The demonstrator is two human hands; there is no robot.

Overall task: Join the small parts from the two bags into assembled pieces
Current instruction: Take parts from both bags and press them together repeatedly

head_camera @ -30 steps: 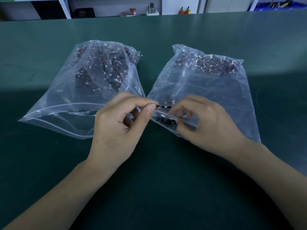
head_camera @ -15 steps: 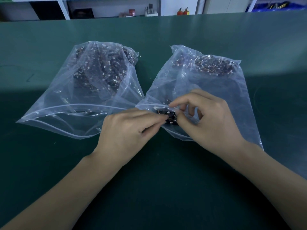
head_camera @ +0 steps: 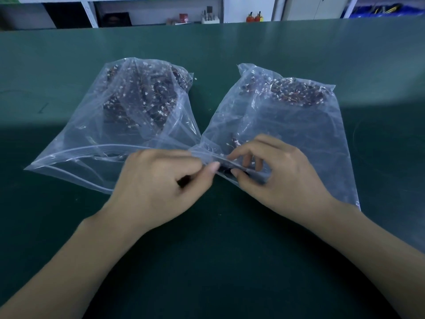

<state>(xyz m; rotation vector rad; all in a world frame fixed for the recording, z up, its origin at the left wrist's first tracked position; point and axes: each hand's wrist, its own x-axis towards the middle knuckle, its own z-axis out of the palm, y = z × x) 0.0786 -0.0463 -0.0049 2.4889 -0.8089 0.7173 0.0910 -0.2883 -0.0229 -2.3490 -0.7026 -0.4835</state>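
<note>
Both hands, left hand (head_camera: 158,183) and right hand (head_camera: 276,171), pinch a small dark part (head_camera: 224,168) between fingertips; misaligned pressing could bend it.

two clear bags (head_camera: 142,125) of small dark wired parts (head_camera: 296,93) lie side by side

Dark green table (head_camera: 299,47) fills most of view, a brighter lit band across its far part, near part in shadow. Behind it white shelving (head_camera: 89,12) with dark compartments, small red items (head_camera: 254,17) on a ledge, blue bin (head_camera: 386,9) far right.
</note>
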